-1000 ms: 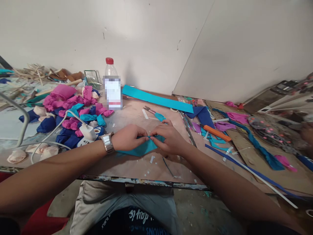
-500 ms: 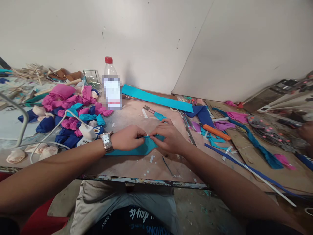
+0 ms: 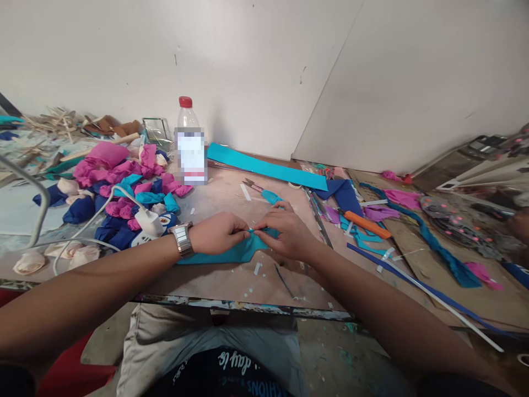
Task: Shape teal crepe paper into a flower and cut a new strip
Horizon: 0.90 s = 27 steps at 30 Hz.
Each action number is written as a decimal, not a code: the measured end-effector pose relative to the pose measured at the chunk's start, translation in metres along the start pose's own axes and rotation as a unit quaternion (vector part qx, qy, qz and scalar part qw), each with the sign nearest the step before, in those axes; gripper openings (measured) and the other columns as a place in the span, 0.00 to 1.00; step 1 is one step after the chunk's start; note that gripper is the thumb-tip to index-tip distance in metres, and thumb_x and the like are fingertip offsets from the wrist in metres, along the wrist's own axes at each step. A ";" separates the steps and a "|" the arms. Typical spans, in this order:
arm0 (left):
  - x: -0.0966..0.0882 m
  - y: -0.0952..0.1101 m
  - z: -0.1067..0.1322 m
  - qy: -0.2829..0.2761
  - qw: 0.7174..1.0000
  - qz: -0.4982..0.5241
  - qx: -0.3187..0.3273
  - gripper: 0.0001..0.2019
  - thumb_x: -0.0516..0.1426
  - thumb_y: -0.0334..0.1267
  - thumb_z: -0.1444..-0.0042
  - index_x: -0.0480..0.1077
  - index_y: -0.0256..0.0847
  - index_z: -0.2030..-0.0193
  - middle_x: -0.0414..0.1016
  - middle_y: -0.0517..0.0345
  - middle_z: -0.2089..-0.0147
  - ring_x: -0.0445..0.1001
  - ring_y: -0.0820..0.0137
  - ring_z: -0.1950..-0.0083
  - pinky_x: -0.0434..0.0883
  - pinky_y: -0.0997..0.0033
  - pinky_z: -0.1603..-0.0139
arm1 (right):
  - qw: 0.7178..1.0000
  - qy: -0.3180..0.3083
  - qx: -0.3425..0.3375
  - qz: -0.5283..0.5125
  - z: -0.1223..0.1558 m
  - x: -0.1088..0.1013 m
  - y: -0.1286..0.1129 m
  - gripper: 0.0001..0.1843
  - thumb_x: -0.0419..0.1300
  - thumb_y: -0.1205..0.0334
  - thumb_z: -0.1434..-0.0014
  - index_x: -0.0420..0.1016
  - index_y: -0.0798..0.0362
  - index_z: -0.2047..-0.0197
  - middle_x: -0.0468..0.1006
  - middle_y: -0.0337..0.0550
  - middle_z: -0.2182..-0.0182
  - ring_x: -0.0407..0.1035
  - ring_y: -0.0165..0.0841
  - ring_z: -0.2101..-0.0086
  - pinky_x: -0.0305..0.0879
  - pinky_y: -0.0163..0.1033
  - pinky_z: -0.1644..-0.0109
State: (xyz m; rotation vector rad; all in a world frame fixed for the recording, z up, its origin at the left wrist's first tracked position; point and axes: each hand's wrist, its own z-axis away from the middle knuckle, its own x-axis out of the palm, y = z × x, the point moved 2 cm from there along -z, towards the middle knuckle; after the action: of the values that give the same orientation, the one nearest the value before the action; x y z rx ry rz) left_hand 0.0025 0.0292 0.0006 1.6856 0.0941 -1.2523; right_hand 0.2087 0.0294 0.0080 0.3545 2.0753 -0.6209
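Strip of turquoise material [image 3: 223, 253] sits low by the table's [image 3: 225, 193] near edge. The left hand [image 3: 217, 234] and right hand [image 3: 289, 234] pinch its top, fingertips close together. It seems light, soft and easy to crease; edges look best to hold.

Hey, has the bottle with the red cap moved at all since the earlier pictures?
No, it hasn't shifted either way: the bottle keeps the same place below and slightly right of the dark mark on the wall.
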 end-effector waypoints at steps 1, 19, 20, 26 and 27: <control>0.000 0.000 0.000 -0.001 1.000 0.001 -0.002 0.17 0.51 0.44 0.34 0.67 0.38 0.72 0.62 0.64 0.76 0.58 0.73 0.73 0.51 0.69 0.70 | 1.000 0.001 0.003 -0.001 0.000 0.000 0.001 0.05 0.63 0.62 0.35 0.80 0.50 0.63 0.85 0.40 0.68 0.76 0.35 0.65 0.55 0.50 0.43; -0.001 0.000 0.001 -0.009 1.000 0.028 -0.002 0.16 0.53 0.44 0.35 0.66 0.39 0.73 0.61 0.64 0.77 0.58 0.73 0.72 0.52 0.70 0.70 | 1.000 -0.023 0.004 -0.003 0.000 0.004 -0.002 0.05 0.62 0.62 0.36 0.78 0.50 0.63 0.83 0.39 0.68 0.76 0.35 0.65 0.56 0.50 0.42; 0.000 0.000 0.001 -0.010 0.999 0.030 -0.005 0.16 0.53 0.44 0.35 0.66 0.39 0.73 0.60 0.65 0.77 0.58 0.73 0.72 0.52 0.70 0.70 | 1.000 -0.019 0.001 -0.003 0.000 0.004 -0.003 0.05 0.62 0.63 0.36 0.78 0.50 0.64 0.83 0.39 0.68 0.76 0.35 0.65 0.56 0.50 0.42; 0.000 -0.001 0.000 0.002 1.000 0.021 -0.004 0.15 0.53 0.43 0.35 0.68 0.38 0.72 0.61 0.64 0.76 0.58 0.73 0.72 0.52 0.69 0.70 | 1.000 -0.010 -0.009 0.009 -0.001 0.003 -0.005 0.05 0.61 0.63 0.34 0.78 0.49 0.63 0.84 0.39 0.67 0.76 0.35 0.65 0.55 0.50 0.42; 0.000 -0.001 0.000 0.001 1.000 0.024 -0.003 0.15 0.53 0.43 0.35 0.69 0.38 0.71 0.62 0.64 0.76 0.58 0.73 0.72 0.52 0.69 0.70 | 1.000 -0.008 -0.012 0.014 -0.001 0.003 -0.005 0.06 0.61 0.63 0.34 0.78 0.49 0.63 0.84 0.39 0.68 0.76 0.35 0.65 0.54 0.50 0.42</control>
State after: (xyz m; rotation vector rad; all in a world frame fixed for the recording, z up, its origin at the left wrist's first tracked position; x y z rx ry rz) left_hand 0.0019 0.0294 0.0002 1.6757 0.0584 -1.2136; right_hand 0.2041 0.0258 0.0077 0.3614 2.0570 -0.5796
